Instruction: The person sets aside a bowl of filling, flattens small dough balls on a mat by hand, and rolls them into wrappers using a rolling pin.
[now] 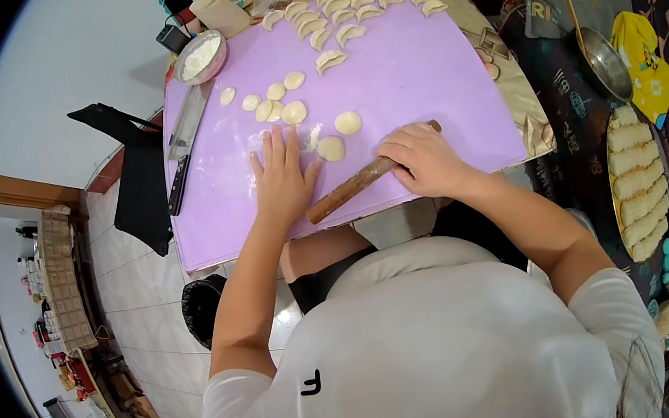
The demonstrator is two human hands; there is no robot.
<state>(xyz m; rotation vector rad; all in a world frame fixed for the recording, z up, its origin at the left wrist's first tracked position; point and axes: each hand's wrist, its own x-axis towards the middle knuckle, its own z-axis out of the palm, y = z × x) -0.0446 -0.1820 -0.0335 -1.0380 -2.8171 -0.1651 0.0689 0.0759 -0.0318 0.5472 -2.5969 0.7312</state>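
My right hand (pixel 421 159) is wrapped round one end of a wooden rolling pin (pixel 353 188), which lies slantwise near the front edge of the purple mat (pixel 435 74). My left hand (pixel 283 173) rests flat on the mat with its fingers spread, on a floury patch. Between the hands are a flattened dough disc (pixel 332 149) and, a little beyond it, a second dough disc (pixel 348 122). Several small dough pieces (pixel 294 113) lie past my left fingertips. Farther back, folded dumplings (pixel 350 35) stand in rows.
At the left edge lies a cleaver (pixel 191 120) with a black handle, below a bowl of white flour (pixel 202 56). A beige cup (pixel 220 11) stands at the back left. To the right, beside the table, are a metal pan (pixel 605 66) and a tray of dumplings (pixel 638 182).
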